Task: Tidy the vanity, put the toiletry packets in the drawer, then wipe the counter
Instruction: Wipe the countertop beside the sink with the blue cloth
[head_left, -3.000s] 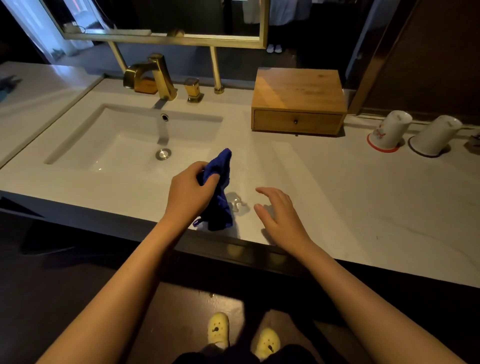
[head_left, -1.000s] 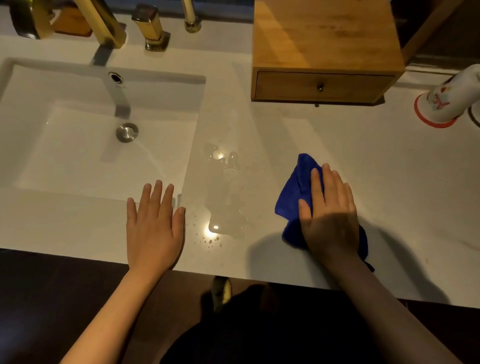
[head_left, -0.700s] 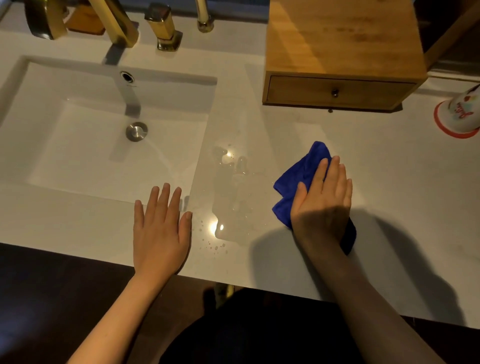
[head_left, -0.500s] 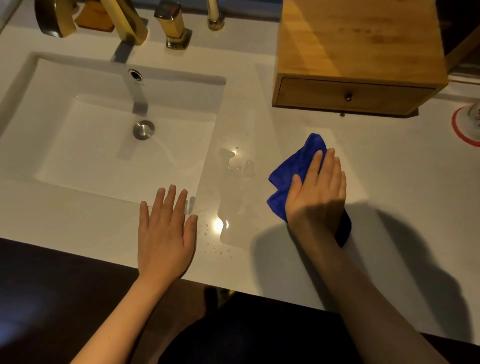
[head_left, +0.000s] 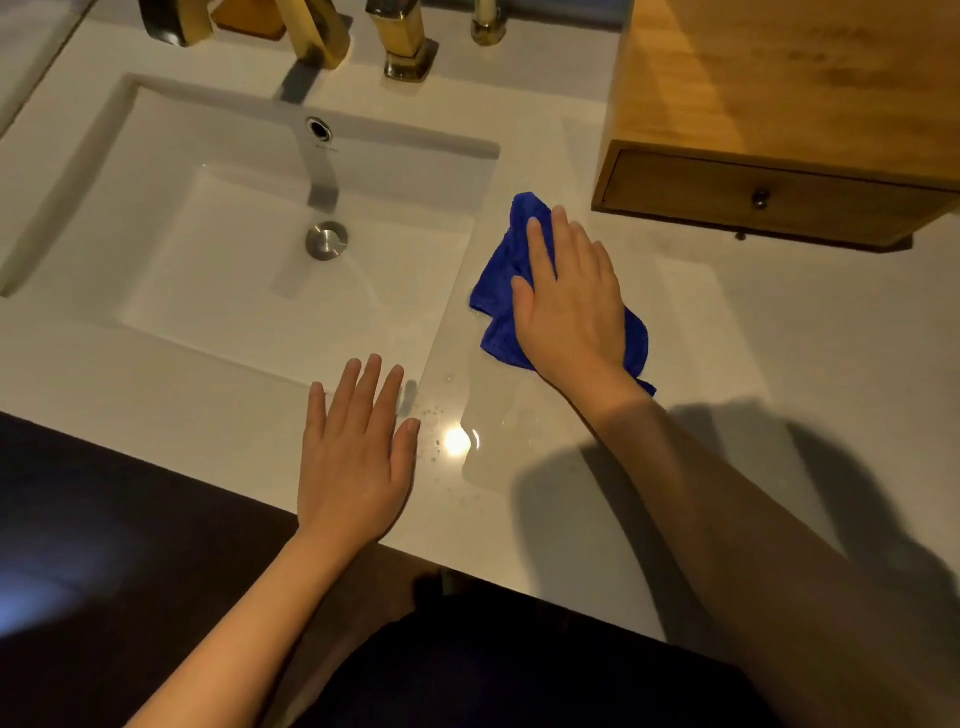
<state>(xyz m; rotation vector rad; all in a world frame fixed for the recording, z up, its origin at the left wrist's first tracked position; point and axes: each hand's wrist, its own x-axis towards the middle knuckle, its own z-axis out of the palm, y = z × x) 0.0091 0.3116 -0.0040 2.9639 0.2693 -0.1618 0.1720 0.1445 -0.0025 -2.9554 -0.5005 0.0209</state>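
My right hand (head_left: 569, 296) lies flat with straight fingers on a crumpled blue cloth (head_left: 501, 288), pressing it onto the white counter (head_left: 779, 364) just right of the sink. A thin puddle of water (head_left: 483, 436) glistens on the counter in front of the cloth. My left hand (head_left: 358, 447) rests flat, palm down, on the counter's front edge by the sink's near right corner. The wooden drawer box (head_left: 779, 130) stands at the back right with its drawer closed. No toiletry packets are visible.
A white rectangular sink (head_left: 182, 249) with a steel drain (head_left: 326, 240) fills the left. A gold faucet (head_left: 311, 31) and gold handle (head_left: 402, 47) stand behind it. The counter's dark front edge (head_left: 130, 467) runs along the bottom.
My right hand has slid the blue cloth leftward and away from me, onto the wet patch beside the sink. Three seconds ago my left hand held the cloth; it now rests flat.
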